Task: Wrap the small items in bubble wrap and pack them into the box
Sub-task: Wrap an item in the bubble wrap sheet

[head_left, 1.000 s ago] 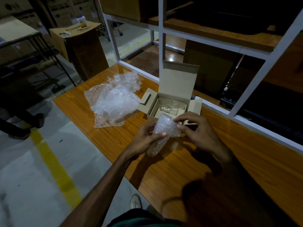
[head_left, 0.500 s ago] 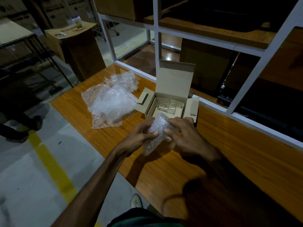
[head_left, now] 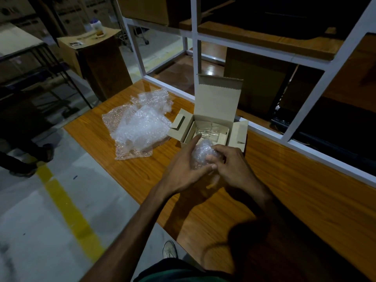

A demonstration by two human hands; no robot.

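L hand [head_left: 184,165] cupped w/ index finger out, R hand [head_left: 230,166] fingers curled (both gripping same bundle), forearms converging

bundle: we see the bubble-wrapped bundle [head_left: 202,153] rolled tighter, its loose tail no longer hanging free | left hand [head_left: 184,169]: now cups the bundle's side, forefinger stretched toward the box [head_left: 211,127] | right hand [head_left: 227,163]: fingers curled over the wrap, possibly tucking its end.

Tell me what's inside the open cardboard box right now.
A clear item lies in the cardboard box; its near part is hidden by the bubble-wrapped bundle and left hand.
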